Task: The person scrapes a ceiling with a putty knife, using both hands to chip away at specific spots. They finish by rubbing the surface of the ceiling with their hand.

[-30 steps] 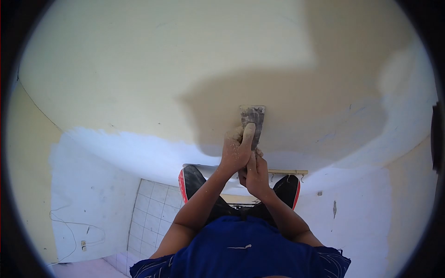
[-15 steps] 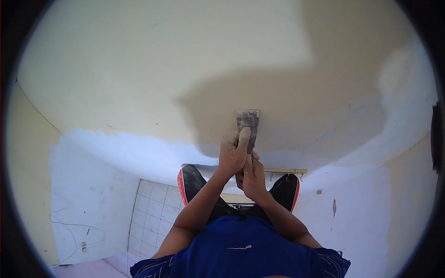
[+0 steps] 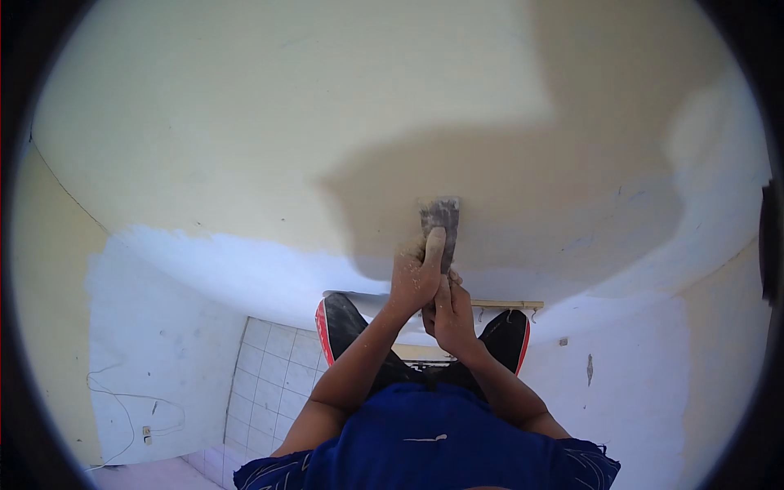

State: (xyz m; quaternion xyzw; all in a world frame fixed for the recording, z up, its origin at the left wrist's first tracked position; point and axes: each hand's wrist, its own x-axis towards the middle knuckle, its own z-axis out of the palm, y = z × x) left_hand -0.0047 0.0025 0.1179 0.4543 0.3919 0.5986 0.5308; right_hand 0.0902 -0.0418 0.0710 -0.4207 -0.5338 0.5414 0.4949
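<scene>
The putty knife [image 3: 440, 216] handle is hidden inside the left hand [image 3: 415, 273] and right hand [image 3: 452, 314]; blade edge against the wall is blurred.

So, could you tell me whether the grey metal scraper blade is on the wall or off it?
On: grey metal scraper blade lies against cream wall.

Room under renovation in a dwelling. Evidence: cream wall [image 3: 245, 122] with fresh patchy white coating [image 3: 229, 261] across the lower frame, white tiled floor [image 3: 269, 384] at lower left, loose cable and socket [image 3: 147, 431] at far lower left.
</scene>
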